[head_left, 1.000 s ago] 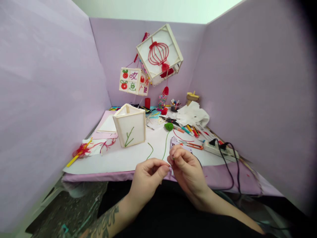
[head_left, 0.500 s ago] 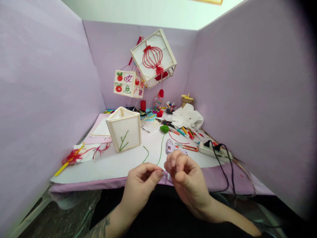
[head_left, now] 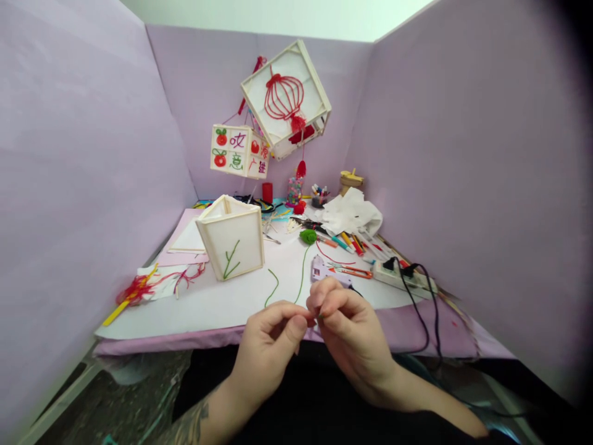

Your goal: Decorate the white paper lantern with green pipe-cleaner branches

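Observation:
My left hand [head_left: 277,337] is closed in a pinch, thumb against forefinger, over the table's front edge. Beside it, my right hand [head_left: 348,330] pinches too, with a speck of green at its fingertips. The fingertips of both hands nearly meet. A strand of green yarn [head_left: 303,272] runs from a green yarn ball [head_left: 307,237] down behind my left fingers; its end is hidden. A short loose piece of green yarn [head_left: 277,284] lies left of it. Further left stands a three-sided white lantern frame [head_left: 250,238] with green yarn branches [head_left: 231,262] on its front panel.
A lilac glue gun [head_left: 330,272] lies just beyond my right hand, near orange-handled scissors [head_left: 356,272]. To the right is a power strip [head_left: 403,279] with black cables. Markers and crumpled white paper [head_left: 352,213] lie behind. Decorated lanterns [head_left: 285,102] hang at the back.
My right thumb and forefinger have closed together, and the right fingertips have come closer to the left ones. The view has shifted slightly; the lantern frame stays in place.

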A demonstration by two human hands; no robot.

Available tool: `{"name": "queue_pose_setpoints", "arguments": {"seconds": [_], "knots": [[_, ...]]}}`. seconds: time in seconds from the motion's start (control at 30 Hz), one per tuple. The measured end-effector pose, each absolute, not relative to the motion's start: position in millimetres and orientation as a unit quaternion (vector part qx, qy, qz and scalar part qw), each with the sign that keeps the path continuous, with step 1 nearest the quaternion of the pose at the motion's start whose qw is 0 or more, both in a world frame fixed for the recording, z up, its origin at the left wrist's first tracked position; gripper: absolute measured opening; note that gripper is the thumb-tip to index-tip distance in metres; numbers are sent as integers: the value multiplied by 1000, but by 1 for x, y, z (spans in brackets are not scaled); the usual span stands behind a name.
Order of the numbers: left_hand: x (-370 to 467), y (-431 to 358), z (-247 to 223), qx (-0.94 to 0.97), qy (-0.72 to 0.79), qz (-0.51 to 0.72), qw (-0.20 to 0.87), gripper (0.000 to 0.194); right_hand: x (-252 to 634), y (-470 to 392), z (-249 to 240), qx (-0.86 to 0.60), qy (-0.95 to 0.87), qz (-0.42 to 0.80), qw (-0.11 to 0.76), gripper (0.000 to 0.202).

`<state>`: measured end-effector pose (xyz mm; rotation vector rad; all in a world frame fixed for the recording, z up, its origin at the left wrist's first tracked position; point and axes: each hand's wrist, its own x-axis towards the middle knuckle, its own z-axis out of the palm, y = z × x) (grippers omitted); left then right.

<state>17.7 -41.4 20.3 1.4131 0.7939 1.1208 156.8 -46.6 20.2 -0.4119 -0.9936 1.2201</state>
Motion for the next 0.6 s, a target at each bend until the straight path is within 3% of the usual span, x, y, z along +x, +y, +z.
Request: {"name": "queue_pose_setpoints", "arguments": {"seconds": [0.2, 0.6], "knots": [[18, -40, 17, 589, 344, 479, 553, 26, 158, -45, 16, -203, -446, 506, 710, 19], [19, -40, 14, 588, 349, 473, 555, 28, 155, -43, 17, -241, -417, 546, 686, 11]]}}
